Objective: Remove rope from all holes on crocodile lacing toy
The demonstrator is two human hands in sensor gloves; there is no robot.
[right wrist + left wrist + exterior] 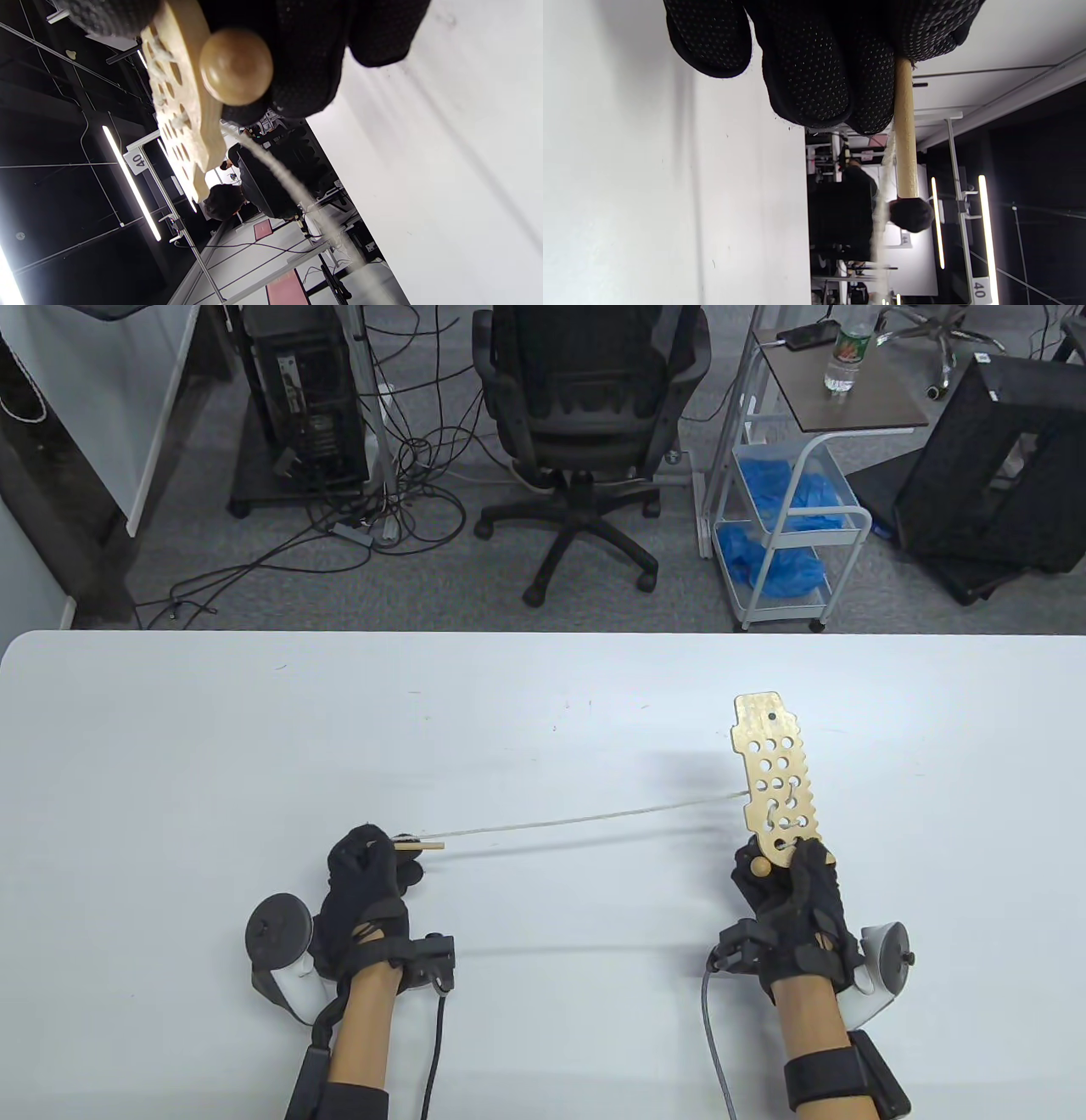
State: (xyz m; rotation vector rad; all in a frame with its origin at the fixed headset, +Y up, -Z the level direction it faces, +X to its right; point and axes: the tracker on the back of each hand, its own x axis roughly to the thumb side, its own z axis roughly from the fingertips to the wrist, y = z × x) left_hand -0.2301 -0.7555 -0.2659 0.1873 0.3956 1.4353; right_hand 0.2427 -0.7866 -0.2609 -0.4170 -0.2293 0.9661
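Note:
The wooden crocodile lacing board (774, 770) with many round holes stands lifted at the right, gripped at its near end by my right hand (789, 891). A round wooden bead (761, 866) sits by my right thumb, and it fills the right wrist view as the bead (236, 66) beside the board (182, 114). A pale rope (585, 817) runs taut from the board's left side to a wooden needle stick (420, 844), pinched by my left hand (373, 869). In the left wrist view my fingers (814, 63) hold that stick (905, 135). Rope still threads a few lower holes.
The white table (254, 746) spreads wide around both hands. Beyond its far edge stand an office chair (585, 415), a computer tower (305, 398) with cables, and a cart (789, 509) with blue material.

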